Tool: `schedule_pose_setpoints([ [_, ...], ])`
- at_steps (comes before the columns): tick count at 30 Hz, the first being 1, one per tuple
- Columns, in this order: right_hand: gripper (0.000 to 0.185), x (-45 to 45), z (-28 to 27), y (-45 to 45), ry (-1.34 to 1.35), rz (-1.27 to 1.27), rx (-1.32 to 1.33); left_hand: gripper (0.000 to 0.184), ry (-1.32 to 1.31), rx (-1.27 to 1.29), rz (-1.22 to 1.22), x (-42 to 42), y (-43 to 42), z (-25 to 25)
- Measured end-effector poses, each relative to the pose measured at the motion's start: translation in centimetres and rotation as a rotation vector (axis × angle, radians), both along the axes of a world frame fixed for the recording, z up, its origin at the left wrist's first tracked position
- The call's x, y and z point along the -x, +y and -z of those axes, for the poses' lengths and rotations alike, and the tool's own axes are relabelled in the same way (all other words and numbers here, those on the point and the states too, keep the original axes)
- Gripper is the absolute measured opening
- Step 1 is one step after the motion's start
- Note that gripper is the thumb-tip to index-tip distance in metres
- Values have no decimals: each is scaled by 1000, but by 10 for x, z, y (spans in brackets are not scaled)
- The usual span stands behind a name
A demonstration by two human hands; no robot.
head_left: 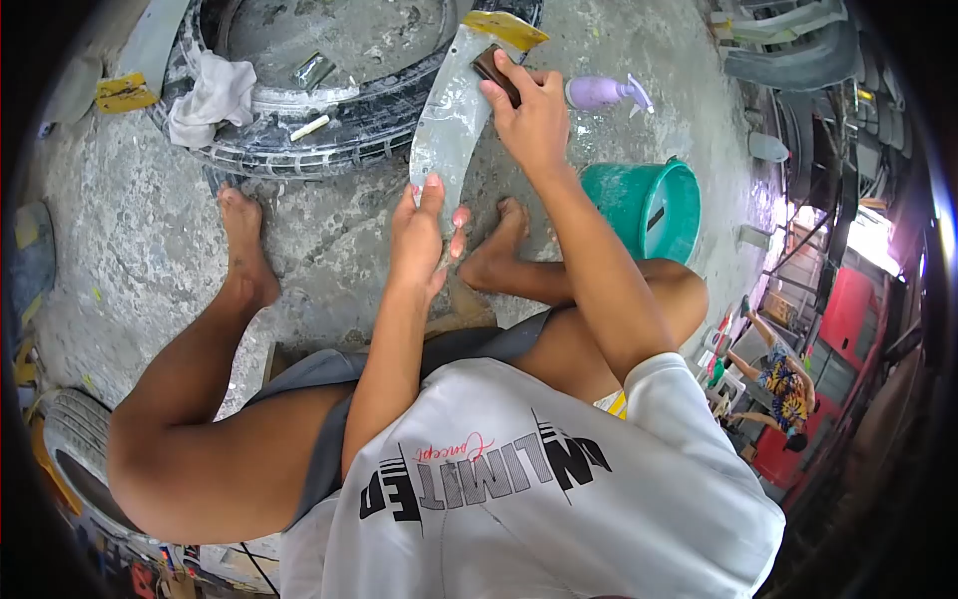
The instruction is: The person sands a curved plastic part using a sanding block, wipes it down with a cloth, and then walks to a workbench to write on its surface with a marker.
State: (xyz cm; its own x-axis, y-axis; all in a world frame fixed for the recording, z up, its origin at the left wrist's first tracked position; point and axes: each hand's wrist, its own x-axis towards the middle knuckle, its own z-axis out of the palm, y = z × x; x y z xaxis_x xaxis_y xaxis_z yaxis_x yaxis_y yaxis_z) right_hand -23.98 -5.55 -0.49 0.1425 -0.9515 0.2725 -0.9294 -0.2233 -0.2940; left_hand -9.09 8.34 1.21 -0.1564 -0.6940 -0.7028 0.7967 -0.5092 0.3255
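Observation:
A long grey panel (446, 130) with a yellow patch at its far end rests partly over a tyre (349, 120). My left hand (419, 235) grips the panel's near end, thumb on top and fingers underneath. Near the panel's far end, my right hand (529, 110) is closed round a dark brown block (496, 76) and presses it on the panel's surface. A white cloth (213, 98), a small dark green piece (313, 71) and a short whitish stick (310, 128) lie on the tyre.
Right of my hands, a purple spray bottle (596, 93) lies on the floor, with a green bucket (654, 208) nearer me. Another grey panel (150, 45) is at upper left. A second tyre (82, 449) lies at lower left. A person (785, 387) is far right.

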Motion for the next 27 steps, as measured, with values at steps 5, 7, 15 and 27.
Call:
schedule_pose_setpoints([
  [5,36,6,-10,70,-100,-162,-121,29,-33,-23,-39,0,-7,-6],
  [7,35,6,-1,54,-105,-167,-80,28,-65,-42,-36,5,-4,-3],
  [15,34,-4,-8,72,-189,-129,-119,26,-82,-11,47,-2,-6,-7],
  [27,35,-12,-7,39,-142,-74,-89,28,-93,-22,-6,6,-3,-5],
])
